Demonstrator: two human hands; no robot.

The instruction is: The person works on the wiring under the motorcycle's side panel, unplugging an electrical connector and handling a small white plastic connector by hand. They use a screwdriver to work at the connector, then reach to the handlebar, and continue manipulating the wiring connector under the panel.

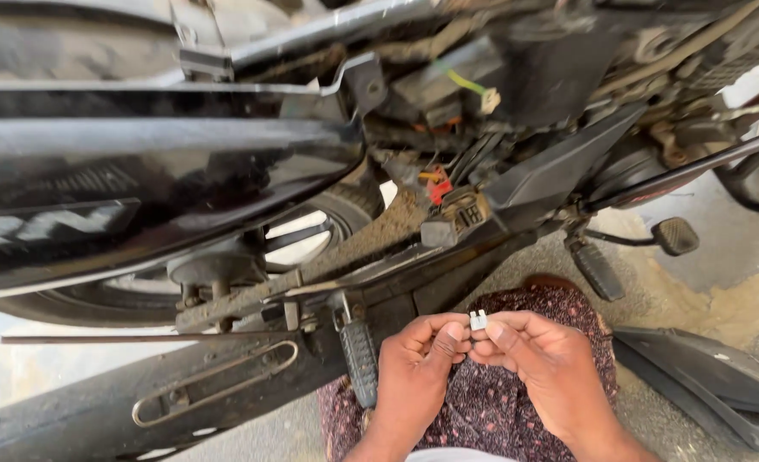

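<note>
Beside a black motorcycle (166,171), left hand (414,364) and right hand (542,359) pinch 1 tiny white clip (478,322).

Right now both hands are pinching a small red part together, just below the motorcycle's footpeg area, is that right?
Not quite: the small part is white or clear, not red. The head view shows the left hand and right hand pinching it together at the fingertips, below the motorcycle. The red bit is a connector up in the bike's wiring.

Roadside repair spot: stripped motorcycle (225,171) on concrete ground (722,257).
</note>
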